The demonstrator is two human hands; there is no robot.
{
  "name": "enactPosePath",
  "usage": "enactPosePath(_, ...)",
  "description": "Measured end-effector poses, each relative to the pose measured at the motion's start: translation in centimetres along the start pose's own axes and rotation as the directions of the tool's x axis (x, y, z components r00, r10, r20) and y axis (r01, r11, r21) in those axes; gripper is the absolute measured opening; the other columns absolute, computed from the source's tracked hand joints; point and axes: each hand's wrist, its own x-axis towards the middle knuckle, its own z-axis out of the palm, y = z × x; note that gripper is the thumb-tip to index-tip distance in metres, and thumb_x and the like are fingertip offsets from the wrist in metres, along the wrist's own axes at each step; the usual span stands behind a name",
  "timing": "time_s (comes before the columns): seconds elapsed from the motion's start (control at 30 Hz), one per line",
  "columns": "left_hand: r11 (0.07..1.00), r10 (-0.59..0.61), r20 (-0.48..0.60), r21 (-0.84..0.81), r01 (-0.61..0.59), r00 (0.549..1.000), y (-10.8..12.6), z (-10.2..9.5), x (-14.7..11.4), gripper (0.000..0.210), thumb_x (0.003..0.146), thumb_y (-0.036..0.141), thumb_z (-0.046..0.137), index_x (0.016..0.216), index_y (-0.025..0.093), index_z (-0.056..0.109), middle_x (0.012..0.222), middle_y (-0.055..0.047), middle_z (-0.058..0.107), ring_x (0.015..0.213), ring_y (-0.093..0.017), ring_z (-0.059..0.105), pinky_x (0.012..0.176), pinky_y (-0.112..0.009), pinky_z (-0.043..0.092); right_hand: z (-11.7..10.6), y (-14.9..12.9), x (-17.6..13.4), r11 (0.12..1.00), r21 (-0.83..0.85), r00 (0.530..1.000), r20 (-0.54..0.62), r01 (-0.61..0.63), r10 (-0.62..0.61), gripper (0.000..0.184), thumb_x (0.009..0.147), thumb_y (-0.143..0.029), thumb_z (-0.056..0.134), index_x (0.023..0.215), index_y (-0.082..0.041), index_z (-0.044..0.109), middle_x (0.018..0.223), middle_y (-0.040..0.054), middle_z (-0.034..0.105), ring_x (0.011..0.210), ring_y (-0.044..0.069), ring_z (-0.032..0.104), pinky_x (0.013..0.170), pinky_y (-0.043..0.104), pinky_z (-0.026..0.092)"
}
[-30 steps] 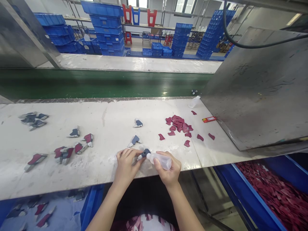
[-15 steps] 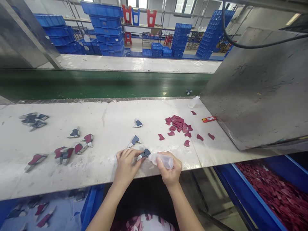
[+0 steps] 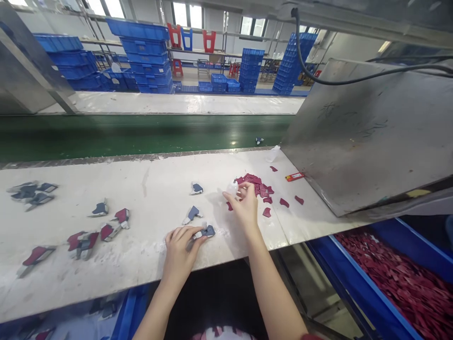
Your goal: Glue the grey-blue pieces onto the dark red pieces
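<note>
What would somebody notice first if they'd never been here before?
Probably the bright heap of dark red pieces on the white table, right by the right hand, which holds a cloudy bottle. Nearer the table's front edge, the left hand grips a blue-grey part. Tall stacks of blue crates stand beyond the green belt.

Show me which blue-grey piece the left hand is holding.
It is the blue-grey piece pinched in the left hand; the two similar pieces just beyond it lie untouched on the white table.
</note>
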Motion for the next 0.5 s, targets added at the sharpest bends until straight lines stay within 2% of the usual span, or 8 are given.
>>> enactPosePath(0.1, 1.000, 0.005, -0.007, -0.002, -0.005, 1.000, -0.2, 0.1, 0.0, 0.012, 0.091, 0.035, 0.064, 0.099, 0.028, 0.069, 0.100, -0.002, 0.074, 0.095, -0.025, 0.066, 0.091, -0.043, 0.034, 1.9, 0.2, 1.0, 0.998, -0.046, 0.995, 0.093, 0.035, -0.030, 0.045, 0.068, -0.030, 0.079, 0.100, -0.022, 0.048, 0.096, 0.0075, 0.073, 0.087, 0.023, 0.072, 0.078, 0.037, 0.057)
enactPosePath(0.17, 1.000, 0.003, -0.009, -0.012, -0.003, 1.000, -0.4, 0.1, -0.1, 0.012, 0.090, 0.035, 0.064, 0.098, 0.027, 0.069, 0.101, -0.003, 0.075, 0.098, -0.025, 0.066, 0.091, -0.043, 0.035, 2.4, 0.2, 1.0, 0.995, -0.086, 0.993, 0.115, 0.046, -0.036, 0.049, 0.064, -0.026, 0.081, 0.102, -0.021, 0.052, 0.098, 0.0089, 0.073, 0.087, 0.025, 0.070, 0.081, 0.041, 0.056)
enactPosePath(0.23, 1.000, -0.003, -0.011, -0.028, 0.003, 1.000, -0.4, 0.0, -0.2, 0.012, 0.091, 0.035, 0.063, 0.098, 0.027, 0.069, 0.101, -0.003, 0.075, 0.099, -0.025, 0.066, 0.091, -0.043, 0.036, 2.0, 0.3, 0.4, 0.985, -0.153, 0.993, 0.100, 0.079, -0.064, 0.063, 0.058, -0.024, 0.085, 0.113, -0.019, 0.054, 0.113, 0.0141, 0.069, 0.102, 0.031, 0.065, 0.091, 0.048, 0.051)
enactPosePath(0.3, 0.999, -0.016, -0.018, -0.050, 0.015, 1.000, -0.4, 0.0, -0.2, 0.013, 0.091, 0.035, 0.062, 0.099, 0.028, 0.070, 0.101, -0.003, 0.076, 0.098, -0.025, 0.067, 0.092, -0.043, 0.037, 0.8, 0.6, -0.5, 0.946, -0.292, 0.990, 0.058, 0.139, -0.127, 0.076, 0.055, -0.026, 0.089, 0.122, -0.018, 0.055, 0.125, 0.0174, 0.061, 0.117, 0.037, 0.054, 0.099, 0.053, 0.044)
enactPosePath(0.33, 0.998, -0.027, -0.026, -0.063, 0.025, 0.999, -0.4, -0.1, -0.2, 0.014, 0.090, 0.035, 0.062, 0.100, 0.028, 0.070, 0.102, -0.003, 0.076, 0.098, -0.025, 0.067, 0.092, -0.044, 0.038, 0.1, 0.9, -1.0, 0.909, -0.383, 0.986, 0.041, 0.164, -0.161, 0.074, 0.057, -0.029, 0.089, 0.123, -0.017, 0.057, 0.124, 0.0173, 0.060, 0.118, 0.038, 0.051, 0.099, 0.054, 0.043)
enactPosePath(0.4, 0.994, -0.058, -0.044, -0.091, 0.054, 0.997, -0.3, -0.1, -0.1, 0.017, 0.090, 0.037, 0.062, 0.101, 0.028, 0.070, 0.103, -0.003, 0.076, 0.098, -0.026, 0.068, 0.095, -0.045, 0.038, -1.0, 1.4, -2.1, 0.842, -0.509, 0.982, 0.048, 0.180, -0.181, 0.053, 0.067, -0.033, 0.084, 0.114, -0.017, 0.065, 0.112, 0.0151, 0.063, 0.108, 0.036, 0.054, 0.092, 0.051, 0.046)
enactPosePath(0.5, 0.983, -0.130, -0.062, -0.139, 0.121, 0.990, -0.2, -0.2, -0.1, 0.021, 0.087, 0.042, 0.064, 0.100, 0.028, 0.072, 0.102, -0.003, 0.076, 0.097, -0.026, 0.067, 0.097, -0.045, 0.041, -1.5, 1.9, -3.4, 0.811, -0.557, 0.983, 0.079, 0.179, -0.163, 0.020, 0.086, -0.031, 0.068, 0.099, -0.017, 0.072, 0.096, 0.0123, 0.064, 0.095, 0.031, 0.054, 0.085, 0.045, 0.048)
